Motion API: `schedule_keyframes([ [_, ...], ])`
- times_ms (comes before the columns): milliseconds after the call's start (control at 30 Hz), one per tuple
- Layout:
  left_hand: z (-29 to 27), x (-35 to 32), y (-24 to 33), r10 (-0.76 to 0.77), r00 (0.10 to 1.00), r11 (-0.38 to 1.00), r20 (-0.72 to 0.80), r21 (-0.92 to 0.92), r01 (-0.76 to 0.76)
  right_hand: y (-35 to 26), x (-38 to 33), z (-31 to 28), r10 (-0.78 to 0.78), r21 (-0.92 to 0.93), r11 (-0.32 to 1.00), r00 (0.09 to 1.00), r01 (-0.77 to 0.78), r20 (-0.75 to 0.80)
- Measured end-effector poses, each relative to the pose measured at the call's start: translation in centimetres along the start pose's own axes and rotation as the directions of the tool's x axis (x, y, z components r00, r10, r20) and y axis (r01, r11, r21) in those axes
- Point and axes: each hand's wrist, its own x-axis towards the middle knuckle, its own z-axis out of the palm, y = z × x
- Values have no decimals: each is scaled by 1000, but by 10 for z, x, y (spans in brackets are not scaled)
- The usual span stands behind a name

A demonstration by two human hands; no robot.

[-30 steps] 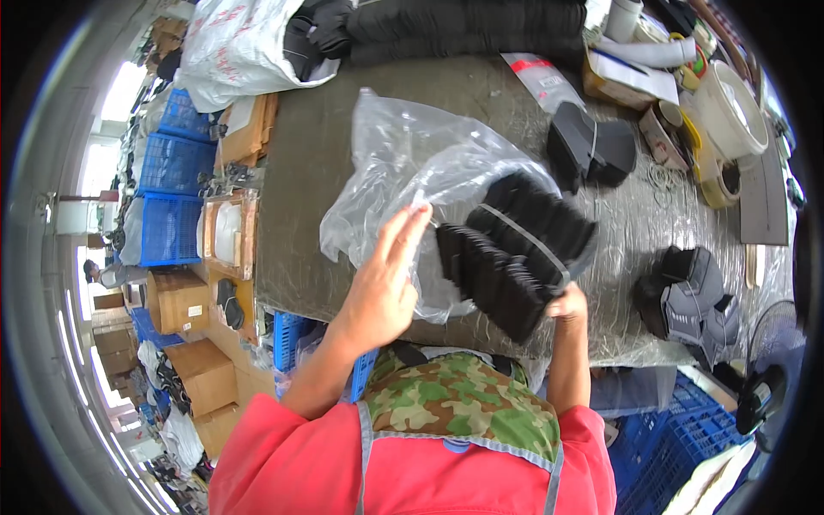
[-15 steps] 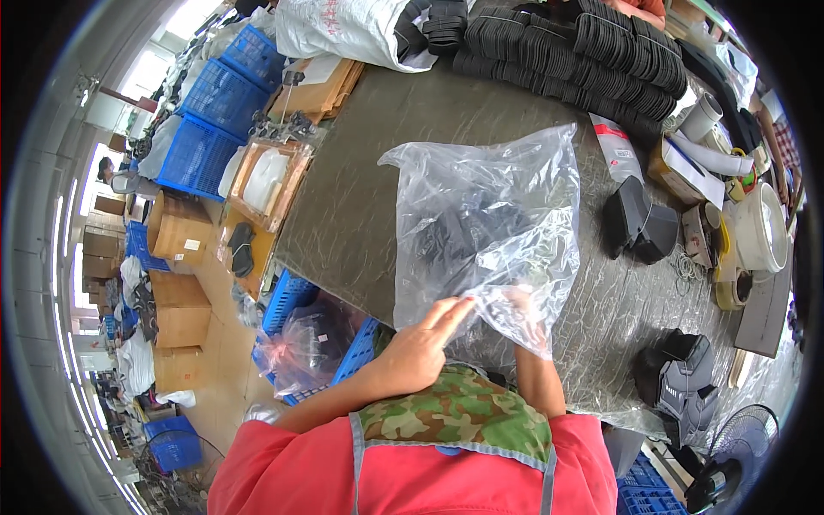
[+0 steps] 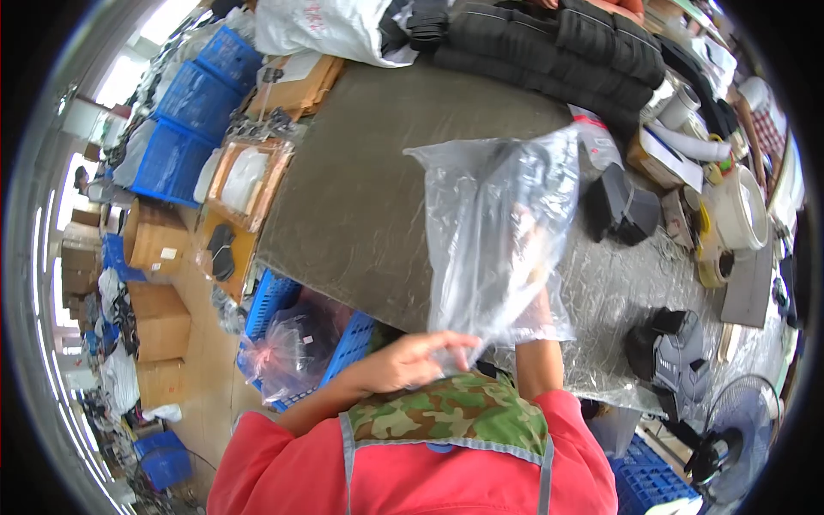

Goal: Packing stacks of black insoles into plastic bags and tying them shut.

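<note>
Mostly veiled: right hand (image 3: 534,257) sits inside clear crinkled plastic bag (image 3: 502,236) raised above grey table (image 3: 360,180), its grip impossible to tell. Dark contents blurred. Left hand (image 3: 408,360) pinches bag's lower edge, fingers half extended. Black moulded parts (image 3: 622,206) lie beside.

Bright, even daylight enters from the far left, glare whitens the clear plastic bag (image 3: 502,232) and foil-covered table (image 3: 618,292), and fisheye distortion bends edges toward a black rim.
</note>
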Motion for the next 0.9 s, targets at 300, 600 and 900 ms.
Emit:
schedule_keyframes([
  [300, -30, 14, 55, 651, 631, 759, -422, 388, -523, -78, -34, -105, -123, 592, 796, 992, 122, -38],
  [600, -31, 35, 68, 777, 566, 600, -276, 598, -531, 141, -83, -205, -92, -147, 835, 129, -531, -987],
  [900, -5, 19, 33, 780, 445, 599, -440, 731, -326, 206, -8, -361, 723, -612, 514, 687, -601, -67],
])
